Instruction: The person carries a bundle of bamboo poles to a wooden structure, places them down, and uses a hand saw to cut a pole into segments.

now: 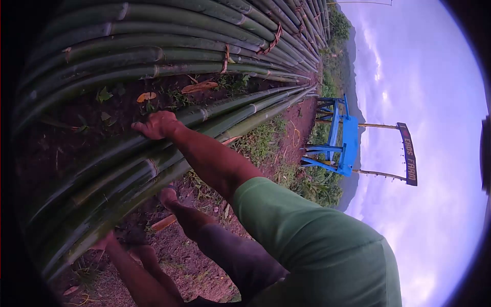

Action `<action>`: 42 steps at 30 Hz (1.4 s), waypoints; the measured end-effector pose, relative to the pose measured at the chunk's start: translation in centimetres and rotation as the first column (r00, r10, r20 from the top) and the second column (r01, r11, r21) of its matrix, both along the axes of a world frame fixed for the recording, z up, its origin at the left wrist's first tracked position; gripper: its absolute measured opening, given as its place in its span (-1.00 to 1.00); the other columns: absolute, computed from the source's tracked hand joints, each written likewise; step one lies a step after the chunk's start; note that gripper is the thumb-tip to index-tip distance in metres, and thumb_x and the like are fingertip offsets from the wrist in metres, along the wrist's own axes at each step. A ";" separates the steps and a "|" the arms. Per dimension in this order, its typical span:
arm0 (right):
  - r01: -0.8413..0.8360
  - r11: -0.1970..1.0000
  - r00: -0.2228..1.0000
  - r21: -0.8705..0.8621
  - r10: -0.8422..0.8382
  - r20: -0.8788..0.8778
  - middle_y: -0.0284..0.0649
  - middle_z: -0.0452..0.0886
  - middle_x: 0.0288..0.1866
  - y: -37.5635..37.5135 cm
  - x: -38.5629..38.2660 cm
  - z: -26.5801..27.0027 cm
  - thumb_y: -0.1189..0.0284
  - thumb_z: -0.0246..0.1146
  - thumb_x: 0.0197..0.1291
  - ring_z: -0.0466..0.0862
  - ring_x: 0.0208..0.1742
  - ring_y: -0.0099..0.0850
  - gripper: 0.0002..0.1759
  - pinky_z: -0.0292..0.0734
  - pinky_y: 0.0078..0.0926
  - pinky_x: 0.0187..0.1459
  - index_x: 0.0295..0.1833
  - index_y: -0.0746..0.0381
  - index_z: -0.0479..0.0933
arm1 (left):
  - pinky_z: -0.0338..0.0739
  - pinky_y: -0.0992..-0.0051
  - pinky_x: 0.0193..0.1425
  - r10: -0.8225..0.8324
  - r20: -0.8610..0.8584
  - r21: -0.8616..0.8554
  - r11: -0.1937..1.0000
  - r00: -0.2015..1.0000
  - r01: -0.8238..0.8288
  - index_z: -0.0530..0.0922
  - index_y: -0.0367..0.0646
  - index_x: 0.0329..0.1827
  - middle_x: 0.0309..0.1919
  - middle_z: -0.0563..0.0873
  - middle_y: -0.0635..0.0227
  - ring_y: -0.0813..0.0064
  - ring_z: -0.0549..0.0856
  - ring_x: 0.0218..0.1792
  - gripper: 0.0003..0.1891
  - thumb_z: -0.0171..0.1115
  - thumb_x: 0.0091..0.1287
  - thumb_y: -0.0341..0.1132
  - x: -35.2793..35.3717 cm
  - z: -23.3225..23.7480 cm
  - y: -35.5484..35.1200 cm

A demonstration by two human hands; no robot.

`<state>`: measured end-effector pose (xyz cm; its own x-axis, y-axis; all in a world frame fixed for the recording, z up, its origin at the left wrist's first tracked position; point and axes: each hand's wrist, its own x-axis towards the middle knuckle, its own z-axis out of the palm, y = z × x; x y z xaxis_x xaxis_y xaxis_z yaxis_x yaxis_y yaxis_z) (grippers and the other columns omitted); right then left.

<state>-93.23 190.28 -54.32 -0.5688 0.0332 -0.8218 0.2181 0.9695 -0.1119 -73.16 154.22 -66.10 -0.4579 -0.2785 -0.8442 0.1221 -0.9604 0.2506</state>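
Note:
The view is turned sideways, with the sky at the right. A small group of long green bamboo poles (110, 192) lies just above the soil. My left hand (157, 125) reaches over the group from its near side, and its fingers curl round the far pole. At the near edge of the same group, my right hand (105, 241) touches the lowest pole; its fingers are hidden by the bamboo. My left arm wears a green sleeve (307, 240). Beside the poles, my foot (168, 195) stands on the ground.
A large stack of bamboo poles (169, 30), tied in places with brown strips (226, 58), runs alongside. Dry bark pieces (199, 87) and grass (261, 140) lie on the soil. Farther off stand a blue wooden bench (337, 140) and a sign (409, 153) on posts.

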 end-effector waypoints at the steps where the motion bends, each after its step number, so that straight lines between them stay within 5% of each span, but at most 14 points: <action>1: -0.002 1.000 1.000 -0.006 0.002 0.010 -0.03 0.57 0.19 -0.2 0.4 1.3 -0.30 -0.28 0.27 0.53 0.26 -0.10 -0.12 0.37 -0.19 0.28 0.14 0.21 0.58 | 0.07 -0.17 0.46 0.008 -0.024 -0.005 1.000 1.000 -0.008 0.33 0.01 0.41 0.41 0.33 0.25 0.04 0.26 0.41 0.15 0.43 -0.32 0.40 0.5 1.1 0.5; 5: 0.002 0.999 1.000 -0.033 -0.002 -0.001 0.01 0.57 0.19 -0.7 4.2 0.6 -0.30 -0.27 0.26 0.52 0.27 -0.08 -0.10 0.38 -0.18 0.28 0.14 0.26 0.57 | 0.06 -0.17 0.46 0.049 0.100 -0.059 0.997 0.994 -0.043 0.29 0.00 0.44 0.42 0.32 0.21 0.02 0.27 0.41 0.10 0.31 -0.15 0.47 4.2 6.3 1.5; 8: -0.027 0.999 0.987 -0.022 0.030 0.158 0.05 0.57 0.17 -1.6 5.9 -1.4 -0.32 -0.26 0.24 0.53 0.25 -0.05 -0.08 0.38 -0.17 0.27 0.12 0.28 0.58 | 0.07 -0.17 0.46 -0.174 -0.524 0.060 0.969 0.834 0.240 0.24 0.03 0.47 0.44 0.28 0.23 0.02 0.25 0.42 0.14 0.23 -0.15 0.56 10.0 6.0 0.9; 10: -0.042 0.995 0.956 -0.091 0.066 0.287 0.07 0.58 0.15 -2.2 8.3 -5.4 -0.36 -0.26 0.21 0.53 0.24 0.00 -0.04 0.37 -0.12 0.28 0.12 0.30 0.57 | 0.05 -0.19 0.46 0.009 0.205 -0.058 0.998 0.979 0.003 0.12 0.06 0.51 0.51 0.13 0.30 0.06 0.17 0.45 0.24 0.03 -0.18 0.71 11.5 8.0 1.5; 11: -0.037 0.997 0.954 -0.065 0.054 0.296 0.09 0.58 0.13 -3.1 8.8 -5.5 -0.38 -0.27 0.20 0.51 0.25 0.01 -0.01 0.36 -0.10 0.28 0.12 0.32 0.57 | 0.09 -0.20 0.45 0.037 0.163 -0.094 0.995 0.986 -0.022 0.10 0.06 0.52 0.51 0.12 0.26 0.06 0.16 0.46 0.20 -0.02 -0.11 0.69 15.3 4.8 0.3; 12: -0.065 0.994 0.964 -0.091 0.086 0.253 0.13 0.57 0.13 -3.2 10.0 -8.0 -0.39 -0.27 0.19 0.51 0.26 0.01 0.00 0.35 -0.09 0.29 0.11 0.34 0.56 | 0.14 -0.16 0.43 -0.188 -0.450 -0.076 0.982 0.873 0.173 0.14 0.05 0.51 0.49 0.18 0.23 0.04 0.22 0.43 0.15 -0.07 -0.05 0.68 15.0 4.6 0.3; 16: 0.043 0.965 0.992 -0.259 -0.010 0.126 0.15 0.67 -0.28 -3.8 9.0 -7.7 -0.28 -0.13 0.28 0.65 0.00 0.06 -0.16 0.49 -0.10 0.05 -0.16 0.31 0.67 | 0.21 -0.07 0.37 0.030 0.418 -0.097 0.995 0.908 0.011 0.10 0.10 0.53 0.47 0.21 0.32 0.07 0.31 0.35 0.20 -0.26 -0.09 0.75 20.2 8.2 2.2; 21: -0.038 0.984 0.968 -0.172 0.078 0.237 -0.06 0.54 0.26 1.1 8.4 -14.0 0.03 -0.06 0.46 0.52 0.27 -0.27 -0.41 0.28 -0.40 0.33 0.24 0.31 0.49 | 0.08 -0.03 0.44 0.131 0.141 -0.073 0.990 0.981 -0.122 0.11 0.15 0.52 0.50 0.14 0.37 0.13 0.19 0.43 0.15 -0.31 -0.06 0.75 11.5 5.4 1.5; 27: -0.290 0.947 0.943 -0.137 0.307 0.126 -0.08 0.56 0.20 19.1 12.4 -24.1 0.08 -0.12 0.46 0.56 0.22 -0.26 -0.46 0.33 -0.42 0.32 0.35 0.20 0.36 | 0.16 -0.10 0.39 0.145 0.005 0.078 0.986 0.989 -0.145 0.21 0.13 0.46 0.43 0.27 0.34 0.14 0.27 0.39 0.06 -0.22 0.01 0.68 14.7 2.8 12.0; 30: -0.685 0.714 0.720 -0.144 0.694 0.011 -0.09 0.57 0.18 26.5 13.9 -33.7 0.11 -0.15 0.46 0.58 0.20 -0.25 -0.46 0.36 -0.42 0.31 0.41 0.14 0.30 | 0.33 -0.08 0.28 0.080 -0.169 0.164 0.985 0.982 -0.052 0.34 0.06 0.39 0.32 0.44 0.29 0.11 0.44 0.26 -0.08 -0.12 0.13 0.56 16.2 -2.4 10.8; 31: -0.876 0.473 0.472 -0.095 0.881 0.034 -0.10 0.59 0.15 24.7 13.9 -32.2 0.13 -0.12 0.44 0.59 0.16 -0.27 -0.47 0.36 -0.42 0.32 0.42 0.10 0.28 | 0.34 -0.08 0.27 0.085 -0.194 0.177 0.983 0.977 -0.050 0.35 0.05 0.37 0.30 0.45 0.28 0.10 0.46 0.25 -0.10 -0.11 0.15 0.53 16.9 -3.1 10.1; 33: -0.497 0.841 0.853 -0.212 0.519 0.058 -0.11 0.59 0.14 20.0 13.0 -24.9 0.04 -0.05 0.36 0.60 0.14 -0.23 -0.40 0.36 -0.36 0.32 0.40 0.12 0.31 | 0.35 -0.07 0.28 0.085 -0.200 0.169 0.984 0.976 -0.051 0.37 0.03 0.36 0.28 0.47 0.26 0.08 0.47 0.23 -0.12 -0.12 0.17 0.50 15.8 -1.9 9.9; 36: -0.029 0.981 0.991 -0.191 0.054 0.124 0.04 0.57 0.16 18.2 13.9 -19.3 -0.19 -0.02 0.26 0.54 0.23 -0.13 -0.23 0.33 -0.28 0.32 0.25 0.26 0.46 | 0.34 -0.06 0.30 0.078 -0.109 0.105 0.992 0.991 -0.066 0.37 0.01 0.36 0.27 0.48 0.27 0.07 0.47 0.24 -0.15 -0.17 0.21 0.47 12.0 3.9 9.9; 42: -0.233 0.972 0.949 -0.018 0.232 0.216 0.23 0.50 0.17 12.0 11.6 -4.3 -0.21 -0.12 0.30 0.48 0.24 0.11 -0.20 0.33 -0.18 0.30 0.23 0.29 0.47 | 0.35 0.03 0.32 0.102 -0.113 0.067 0.993 0.988 -0.095 0.37 -0.04 0.35 0.24 0.49 0.26 0.13 0.48 0.22 -0.20 -0.23 0.29 0.39 12.0 12.0 9.5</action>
<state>-81.62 202.24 -58.63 -0.3717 -0.0722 -0.9255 0.0048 0.9968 -0.0796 -61.20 163.74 -54.07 -0.5271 -0.2766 -0.8035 0.2415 -0.9553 0.1705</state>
